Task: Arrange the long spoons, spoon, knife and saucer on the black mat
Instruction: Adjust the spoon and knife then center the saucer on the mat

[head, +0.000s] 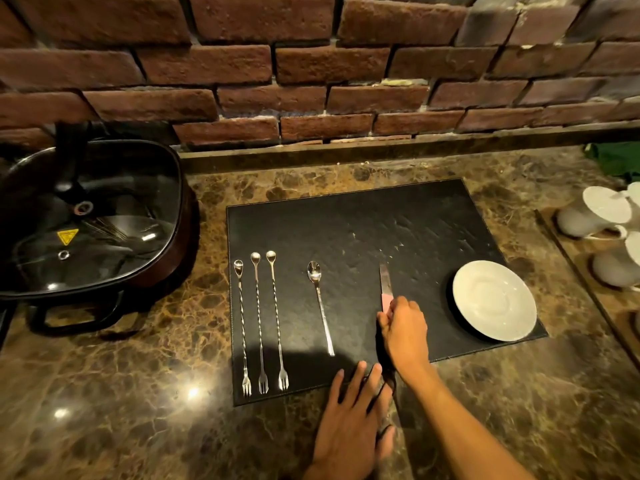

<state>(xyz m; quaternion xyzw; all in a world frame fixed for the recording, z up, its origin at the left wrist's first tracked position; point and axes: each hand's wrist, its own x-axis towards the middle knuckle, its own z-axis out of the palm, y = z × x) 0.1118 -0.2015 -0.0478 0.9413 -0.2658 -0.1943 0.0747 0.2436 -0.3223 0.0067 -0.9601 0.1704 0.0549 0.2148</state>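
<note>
Head view: right hand [405,327] grip clamped on knife [385,285]; left hand [349,420] flat, fingers apart.

Kitchen or bar premises. Marbled brown stone bench [104,393] against a rough brick wall [311,64]; lidded electric cooking pan [86,220] at left, upturned white cups [595,213] far right.

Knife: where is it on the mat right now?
The knife lies on the black mat, right of centre, between the spoon and the saucer, its handle under the right hand.
</note>
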